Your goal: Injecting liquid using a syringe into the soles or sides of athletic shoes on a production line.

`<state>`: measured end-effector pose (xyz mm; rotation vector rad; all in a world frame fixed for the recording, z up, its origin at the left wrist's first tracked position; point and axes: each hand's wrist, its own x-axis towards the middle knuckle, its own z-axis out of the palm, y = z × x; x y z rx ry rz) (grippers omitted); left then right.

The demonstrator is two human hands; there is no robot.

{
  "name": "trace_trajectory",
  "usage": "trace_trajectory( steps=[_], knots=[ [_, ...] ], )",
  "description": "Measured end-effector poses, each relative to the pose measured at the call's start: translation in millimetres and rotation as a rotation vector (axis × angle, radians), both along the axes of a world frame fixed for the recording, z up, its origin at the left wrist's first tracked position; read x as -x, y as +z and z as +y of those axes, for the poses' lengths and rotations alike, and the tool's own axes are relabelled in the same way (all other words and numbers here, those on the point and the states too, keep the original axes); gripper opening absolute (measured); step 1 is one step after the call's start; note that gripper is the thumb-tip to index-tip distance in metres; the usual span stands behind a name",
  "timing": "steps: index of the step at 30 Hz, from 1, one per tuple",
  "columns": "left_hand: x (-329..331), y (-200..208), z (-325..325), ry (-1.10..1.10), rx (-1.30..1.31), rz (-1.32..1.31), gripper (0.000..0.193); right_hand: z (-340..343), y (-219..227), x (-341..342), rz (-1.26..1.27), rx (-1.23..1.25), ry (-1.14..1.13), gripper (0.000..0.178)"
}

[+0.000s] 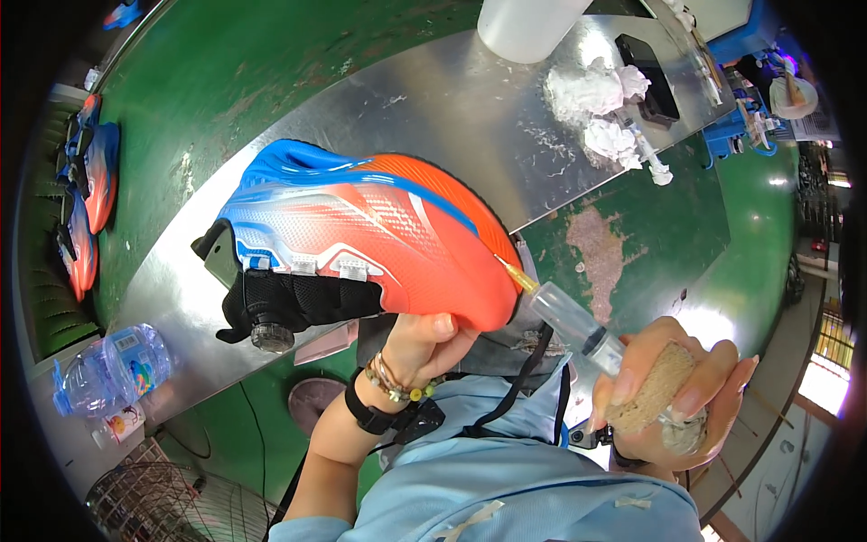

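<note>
in the head view, looking down, a person in a light blue shirt [533, 488] works with both hands at a metal surface [406, 117]. the shoe [352, 244] is in the middle of the view, tilted onto its side, toe to the right and opening to the left. it is coral red fading to blue, with a black tongue [307, 303], a round dial [272, 338] and an orange sole [424, 176] along its upper right edge.

the left hand [429, 348] grips the shoe at the toe from below, thumb against the upper. a dark band [368, 411] and beads [390, 388] circle that wrist.

the right hand [682, 393] is closed around a clear syringe [571, 316] and a tan, rough-looking block [652, 387]. the syringe's yellow needle [517, 274] points up and left at the toe, where sole and upper meet; whether its tip touches is too small to tell.

toward the far right of the surface are crumpled white paper [582, 90], a black case [650, 77] and a white bucket [528, 29]. at lower left lies a clear bottle [117, 366]. beyond the surface, at far left, more shoes [101, 167] in the same colours sit on a green rack [52, 303].
</note>
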<state>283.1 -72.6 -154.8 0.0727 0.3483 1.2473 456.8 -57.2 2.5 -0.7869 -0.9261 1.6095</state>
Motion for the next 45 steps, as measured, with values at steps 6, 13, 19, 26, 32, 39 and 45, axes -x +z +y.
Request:
trace_trajectory(
  steps=[6, 13, 19, 26, 32, 39, 45],
  knots=[
    [-9, 16, 26, 0.039, -0.006, 0.019, 0.072, 6, 1, -7, -0.12, -0.095, -0.004, 0.073],
    [-13, 12, 43, 0.047, -0.04, -0.017, 0.077, 5, -3, -5, -0.184, -0.219, -0.042, 0.066],
    [-18, 13, 54, 0.113, -0.084, 0.013, 0.077, 0, -10, 7, -0.218, -0.261, -0.075, 0.047],
    [-19, 49, 55, 0.202, 0.022, 0.06, 0.067, 10, -20, 23, -0.217, -0.491, -0.023, 0.047],
    [-8, 93, 58, 0.193, 0.286, 0.021, 0.029, 18, -21, 24, -0.304, -0.622, 0.048, 0.05],
    [-6, 105, 63, 0.158, 0.368, 0.071, 0.029, 14, -31, 27, -0.312, -0.683, -0.017, 0.049],
    [-7, 115, 68, 0.17, 0.403, 0.109, 0.033, 7, -42, 29, -0.331, -0.697, -0.132, 0.053]
  ],
)
